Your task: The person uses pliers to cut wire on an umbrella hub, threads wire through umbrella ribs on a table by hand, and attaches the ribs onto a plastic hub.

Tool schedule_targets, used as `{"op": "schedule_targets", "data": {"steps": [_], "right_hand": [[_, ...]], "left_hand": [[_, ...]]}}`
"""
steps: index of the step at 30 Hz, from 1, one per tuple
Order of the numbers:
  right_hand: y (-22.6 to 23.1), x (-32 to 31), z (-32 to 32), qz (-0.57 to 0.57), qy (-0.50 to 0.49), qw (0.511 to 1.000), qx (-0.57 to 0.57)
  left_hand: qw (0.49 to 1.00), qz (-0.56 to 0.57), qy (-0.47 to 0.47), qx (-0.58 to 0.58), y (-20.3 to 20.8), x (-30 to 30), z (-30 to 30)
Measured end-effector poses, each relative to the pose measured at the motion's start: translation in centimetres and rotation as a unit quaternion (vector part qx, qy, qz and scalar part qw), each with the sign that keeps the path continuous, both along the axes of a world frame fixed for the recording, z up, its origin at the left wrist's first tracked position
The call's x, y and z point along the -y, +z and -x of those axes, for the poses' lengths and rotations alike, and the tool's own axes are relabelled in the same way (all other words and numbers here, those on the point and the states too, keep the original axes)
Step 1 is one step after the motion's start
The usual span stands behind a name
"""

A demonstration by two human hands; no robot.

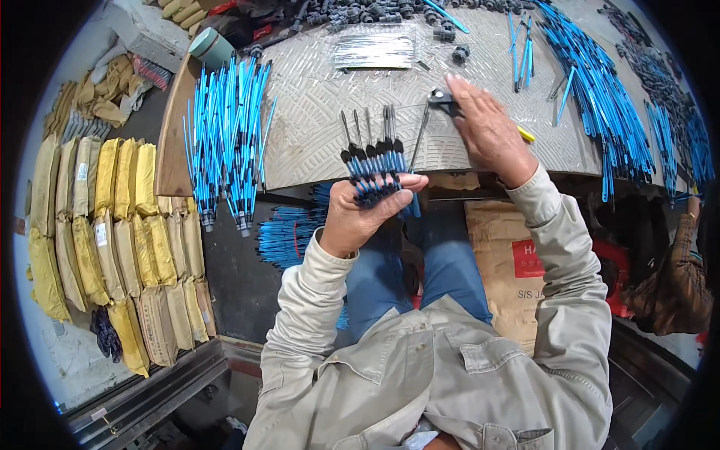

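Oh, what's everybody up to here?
Someone is working by hand at a table. Their left hand grips a bundle of thin blue pieces with black collars and metal tips pointing away. Their right hand is at a black-headed tool; its grip is unclear. More blue pieces lie in a left pile and a right pile.

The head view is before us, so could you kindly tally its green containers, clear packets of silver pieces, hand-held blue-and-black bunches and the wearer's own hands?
Green container: 1
Clear packet of silver pieces: 1
Blue-and-black bunch: 1
Left hand and right hand: 2
Total: 5
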State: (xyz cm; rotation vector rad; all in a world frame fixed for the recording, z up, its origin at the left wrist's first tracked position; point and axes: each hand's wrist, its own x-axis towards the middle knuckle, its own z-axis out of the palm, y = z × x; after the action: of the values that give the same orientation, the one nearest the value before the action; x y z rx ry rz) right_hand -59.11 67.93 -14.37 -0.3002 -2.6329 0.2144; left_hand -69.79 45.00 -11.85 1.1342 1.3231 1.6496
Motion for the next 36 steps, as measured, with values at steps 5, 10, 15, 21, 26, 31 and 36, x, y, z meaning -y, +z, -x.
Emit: {"op": "schedule_targets", "data": {"steps": [5, 10, 15, 21, 26, 31, 36], "right_hand": [[3.4, -0.6, 4.6, -0.030, 0.071, 0.994, -0.080], [3.9, -3.1, 16.1, -0.038, 0.070, 0.996, -0.050], [2.6, -6.1, 18.7, -0.001, 0.037, 0.989, 0.146], [2.0, -6.4, 18.3, -0.025, 0.085, 0.996, 0.000], [5.4, -2.4, 12.8, 0.185, 0.125, 0.947, -0.231], [8.3, 4.3, 1.5, 0.503, 0.177, 0.831, -0.159], [7.5, 7.0, -1.1, 0.164, 0.203, 0.935, -0.240]], "left_hand": [[0.995, 0.073, 0.031, 0.060, 1.8, -0.1, -0.3], [0.998, -0.022, 0.032, 0.041, 1.1, 0.1, 0.0], [0.997, 0.005, 0.036, 0.074, 0.9, -0.7, 0.9], [0.991, -0.017, 0.017, 0.129, 2.0, -0.4, 0.6], [0.994, 0.015, 0.013, 0.105, 1.6, -0.3, 1.3], [0.995, 0.022, -0.008, 0.096, 1.2, -0.2, 1.3], [0.995, 0.022, -0.002, 0.098, 1.6, -0.1, 1.0]]}}
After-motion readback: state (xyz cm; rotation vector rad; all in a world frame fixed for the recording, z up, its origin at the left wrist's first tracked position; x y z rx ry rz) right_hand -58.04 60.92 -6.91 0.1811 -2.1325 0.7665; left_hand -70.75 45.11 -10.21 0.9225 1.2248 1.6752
